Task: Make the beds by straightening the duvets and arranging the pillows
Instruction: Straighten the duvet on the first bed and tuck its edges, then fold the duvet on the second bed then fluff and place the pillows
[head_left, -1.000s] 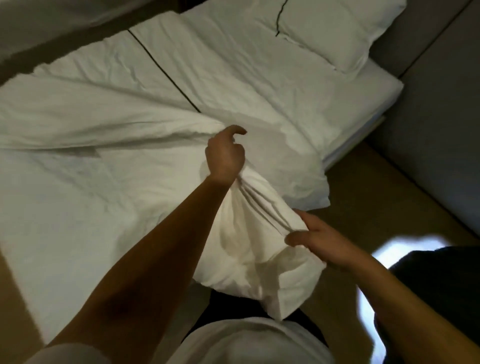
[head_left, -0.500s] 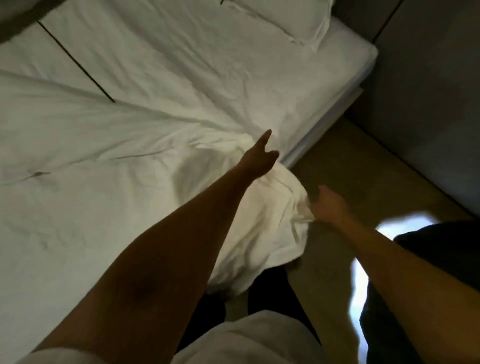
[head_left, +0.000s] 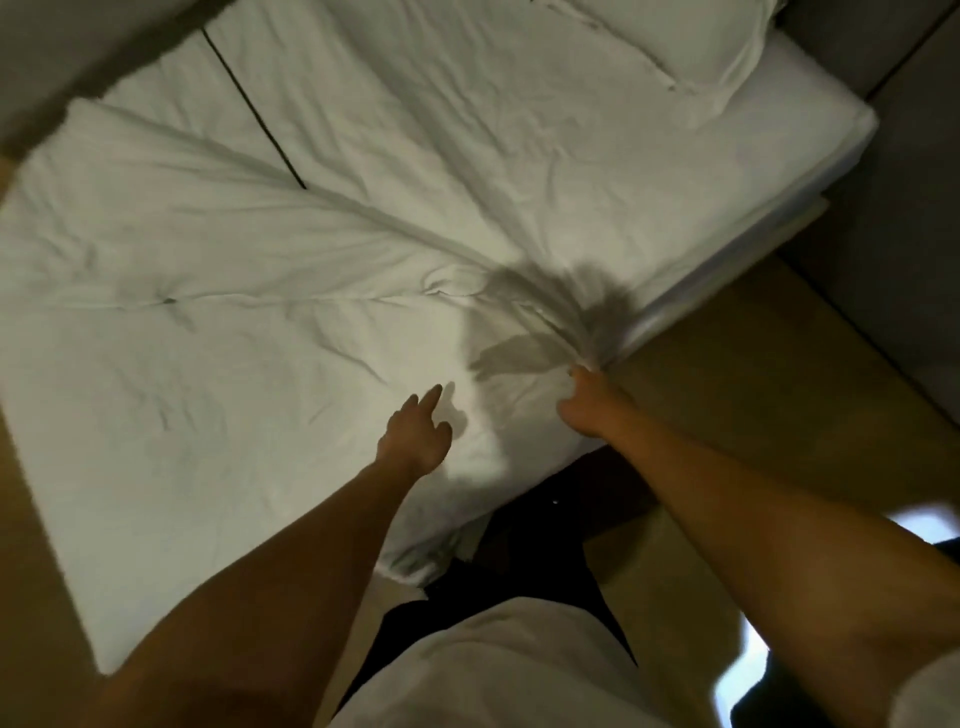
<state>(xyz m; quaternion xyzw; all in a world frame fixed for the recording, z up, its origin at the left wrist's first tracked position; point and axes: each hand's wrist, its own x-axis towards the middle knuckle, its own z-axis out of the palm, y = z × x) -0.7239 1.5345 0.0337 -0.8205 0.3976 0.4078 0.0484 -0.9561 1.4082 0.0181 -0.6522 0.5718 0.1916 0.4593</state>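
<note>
Both forearms are bare; a white short-sleeved shirt (head_left: 498, 670) covers the torso; dark trousers (head_left: 524, 561) below.

White bed (head_left: 810, 171) filling the upper and left frame, rumpled white duvet (head_left: 218, 322) spread over it to the lower left, pillow (head_left: 691, 36) at upper right, tan floor (head_left: 737, 374) at right

A: The pillow (head_left: 670, 36) is clipped by the top edge, only its lower part showing.
B: And the right hand (head_left: 584, 402), its fingertips are buried in duvet (head_left: 234, 291) folds; can't call that grip.
</note>
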